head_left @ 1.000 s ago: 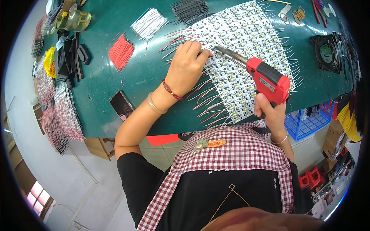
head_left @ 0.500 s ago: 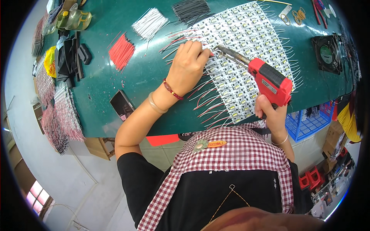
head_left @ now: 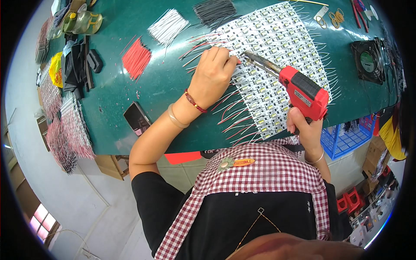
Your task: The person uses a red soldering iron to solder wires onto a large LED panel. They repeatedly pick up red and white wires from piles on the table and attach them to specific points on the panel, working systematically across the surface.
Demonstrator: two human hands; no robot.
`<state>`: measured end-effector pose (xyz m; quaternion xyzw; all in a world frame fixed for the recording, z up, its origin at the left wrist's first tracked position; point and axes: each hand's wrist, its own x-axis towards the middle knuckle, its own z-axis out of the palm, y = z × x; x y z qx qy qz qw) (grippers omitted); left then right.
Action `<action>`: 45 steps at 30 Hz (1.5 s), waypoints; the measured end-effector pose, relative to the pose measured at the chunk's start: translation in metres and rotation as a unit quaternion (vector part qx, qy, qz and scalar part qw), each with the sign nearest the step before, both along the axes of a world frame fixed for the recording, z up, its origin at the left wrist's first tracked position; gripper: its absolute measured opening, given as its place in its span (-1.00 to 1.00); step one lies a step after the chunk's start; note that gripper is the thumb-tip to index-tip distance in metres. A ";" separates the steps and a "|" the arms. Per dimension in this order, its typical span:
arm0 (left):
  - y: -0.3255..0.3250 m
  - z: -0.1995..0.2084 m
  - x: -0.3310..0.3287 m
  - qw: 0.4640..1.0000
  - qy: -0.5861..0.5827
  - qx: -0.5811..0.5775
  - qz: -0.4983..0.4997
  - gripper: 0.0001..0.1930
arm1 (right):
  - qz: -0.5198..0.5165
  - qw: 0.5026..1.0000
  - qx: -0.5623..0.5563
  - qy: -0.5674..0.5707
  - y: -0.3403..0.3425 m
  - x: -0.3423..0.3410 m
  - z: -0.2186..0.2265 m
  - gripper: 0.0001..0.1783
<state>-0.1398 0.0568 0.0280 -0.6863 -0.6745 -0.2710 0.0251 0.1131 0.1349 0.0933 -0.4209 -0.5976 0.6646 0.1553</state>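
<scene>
A white panel of small LED boards (head_left: 281, 37) lies on the green table, with red, white and black wires sticking out along its left edge. At that edge my left hand (head_left: 212, 73) is closed in a pinch on a red wire (head_left: 238, 62), its end by the board pads. My right hand (head_left: 304, 126) is wrapped round the grip of a red and black soldering gun (head_left: 307, 92). The gun's dark tip (head_left: 248, 54) points left and sits at the panel just right of my left fingertips; whether it touches a pad I cannot tell.
Bundles of red wires (head_left: 137, 59), white wires (head_left: 168, 27) and black wires (head_left: 214, 12) lie beyond my left hand. A phone (head_left: 137, 118) rests beside my left forearm. At the right are a black fan (head_left: 367, 61), rubber bands (head_left: 336, 18) and a blue crate (head_left: 342, 141) below the table.
My left hand has shifted very slightly to the right along with the red wire. The soldering gun stays almost where it was.
</scene>
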 end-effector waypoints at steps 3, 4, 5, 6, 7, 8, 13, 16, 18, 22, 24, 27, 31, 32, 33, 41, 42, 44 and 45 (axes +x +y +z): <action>0.001 -0.001 0.001 1.000 0.004 0.007 -0.001 -0.89 | -0.005 1.000 -0.006 -0.003 -0.001 0.001 -0.002 -0.73; 0.000 -0.001 0.001 1.000 0.006 0.008 0.001 -0.89 | -0.003 1.000 -0.008 -0.006 -0.001 0.000 -0.001 -0.72; 0.000 -0.002 0.001 1.000 0.009 0.009 0.002 -0.89 | -0.001 1.000 -0.009 -0.008 -0.001 0.000 -0.001 -0.72; 0.000 -0.002 0.002 1.000 0.012 0.010 0.003 -0.90 | 0.002 1.000 -0.010 -0.008 0.000 0.000 -0.001 -0.71; 0.000 -0.002 0.002 1.000 0.003 0.021 0.003 -0.88 | 0.005 1.000 -0.011 -0.009 0.000 0.000 -0.002 -0.71; 0.001 -0.003 0.002 0.999 -0.006 0.031 0.003 -0.84 | 0.008 1.000 -0.013 -0.009 0.000 0.000 -0.002 -0.70; 0.001 -0.005 0.002 0.999 0.000 0.037 0.005 -0.84 | -0.009 1.000 -0.026 0.003 0.001 0.002 -0.007 -0.80; -0.001 -0.004 0.002 1.000 0.015 0.015 -0.001 -0.89 | -0.002 1.000 -0.023 -0.010 0.001 0.003 -0.009 -0.79; -0.001 -0.001 0.002 1.000 0.019 0.014 -0.001 -0.88 | -0.001 1.000 -0.020 -0.011 0.001 0.003 -0.009 -0.80; 0.000 0.001 0.003 1.000 0.025 0.004 0.000 -0.87 | -0.018 1.000 -0.014 -0.004 -0.002 -0.001 -0.001 -0.79; 0.000 0.001 0.003 1.000 0.029 0.001 0.002 -0.87 | -0.016 1.000 -0.008 -0.003 -0.002 -0.002 0.001 -0.73; -0.001 0.000 0.003 1.000 0.030 -0.001 0.001 -0.89 | -0.002 1.000 -0.009 0.004 -0.001 0.000 0.000 -0.64; 0.001 0.003 0.003 0.999 0.045 0.008 0.003 -0.89 | -0.011 1.000 -0.018 0.015 -0.001 0.001 -0.001 -0.63; 0.002 0.003 0.003 0.999 0.052 0.011 0.008 -0.85 | -0.016 0.999 -0.021 0.020 -0.002 0.003 -0.001 -0.62; 0.002 0.004 0.003 0.998 0.060 0.014 0.012 -0.81 | -0.029 0.998 -0.037 0.034 -0.001 0.004 0.000 -0.72; -0.006 0.022 0.005 0.999 0.003 0.041 0.023 -0.80 | -0.063 0.993 -0.073 0.073 -0.003 0.017 -0.001 -0.87; -0.008 0.022 0.007 0.999 0.001 0.047 0.017 -0.82 | -0.058 0.993 -0.075 0.070 -0.004 0.019 -0.002 -0.88; -0.010 0.011 0.014 0.999 -0.032 0.038 0.007 -0.85 | -0.044 0.994 -0.080 0.067 -0.005 0.024 -0.005 -0.88; -0.010 0.006 0.016 0.999 -0.039 0.030 0.007 -0.86 | -0.040 0.995 -0.077 0.057 -0.006 0.025 -0.006 -0.89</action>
